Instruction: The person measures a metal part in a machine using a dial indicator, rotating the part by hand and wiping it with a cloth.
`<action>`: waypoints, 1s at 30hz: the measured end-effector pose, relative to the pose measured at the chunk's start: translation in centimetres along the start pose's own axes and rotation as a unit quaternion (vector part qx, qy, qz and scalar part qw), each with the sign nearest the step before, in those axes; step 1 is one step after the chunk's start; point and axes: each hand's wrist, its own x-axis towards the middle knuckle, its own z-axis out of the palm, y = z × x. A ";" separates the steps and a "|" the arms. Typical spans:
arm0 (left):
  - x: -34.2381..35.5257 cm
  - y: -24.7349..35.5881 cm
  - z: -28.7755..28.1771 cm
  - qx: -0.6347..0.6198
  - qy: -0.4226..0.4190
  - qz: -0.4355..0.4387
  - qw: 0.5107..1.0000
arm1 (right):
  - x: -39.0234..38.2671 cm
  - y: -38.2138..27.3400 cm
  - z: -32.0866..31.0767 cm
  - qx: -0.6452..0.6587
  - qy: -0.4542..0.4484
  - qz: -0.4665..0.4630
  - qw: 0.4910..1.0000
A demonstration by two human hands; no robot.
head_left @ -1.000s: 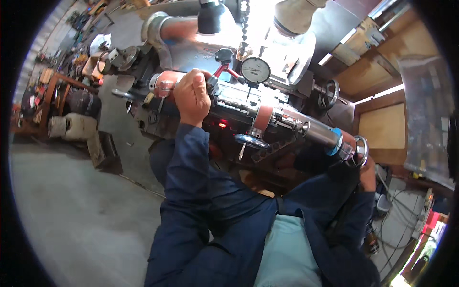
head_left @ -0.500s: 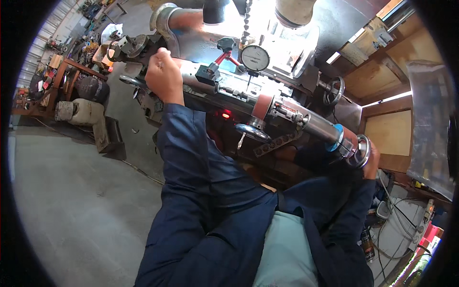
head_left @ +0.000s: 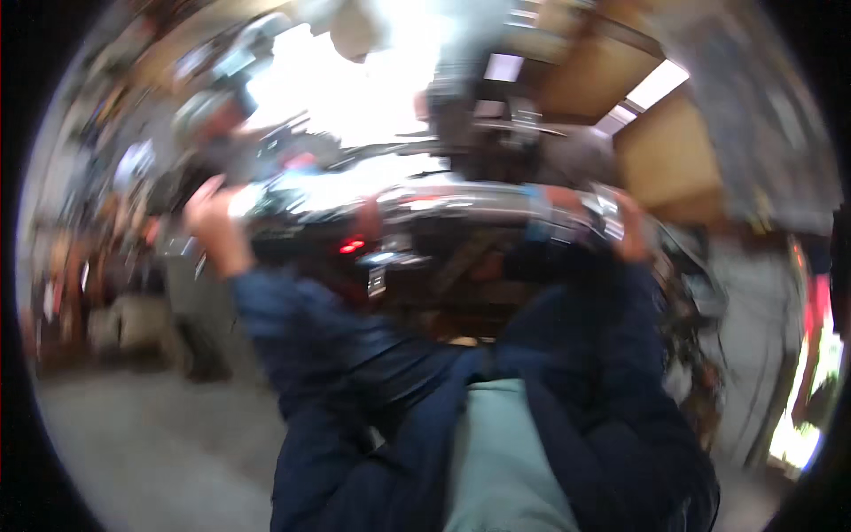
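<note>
The view is heavily blurred. A long steel spindle assembly (head_left: 474,202) with red and blue bands crosses the middle of the lathe-like machine. My left hand (head_left: 213,217) is at its left end, fingers raised and smeared; whether it holds anything is unclear. My right hand (head_left: 629,230) is around the chrome handwheel (head_left: 607,213) at the right end. A small chrome wheel (head_left: 394,257) sits below the middle, near a red light (head_left: 352,246). The dial indicator cannot be made out in the glare.
Cluttered shelving and items (head_left: 80,275) line the left, above grey floor (head_left: 151,434). Wooden panels (head_left: 665,155) and a hanging translucent sheet (head_left: 749,115) stand at the right. Cables (head_left: 709,301) hang below them. My legs and dark jacket fill the lower middle.
The view has swung and blurred, so the machine lies more level in it. Since a second ago my left hand has moved leftward along the machine. My right hand stays at the handwheel.
</note>
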 end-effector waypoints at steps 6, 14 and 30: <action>3.2 -7.6 -8.8 0.091 0.001 0.052 0.995 | 1.5 -5.1 -4.2 0.160 -0.155 0.007 0.975; 2.5 -2.5 -4.0 0.174 -0.022 0.019 0.984 | -4.1 -0.6 0.9 0.166 -0.120 0.181 0.962; -19.1 10.7 10.4 -0.109 0.277 0.144 0.944 | -33.1 21.2 -9.7 -0.433 -0.116 0.512 0.733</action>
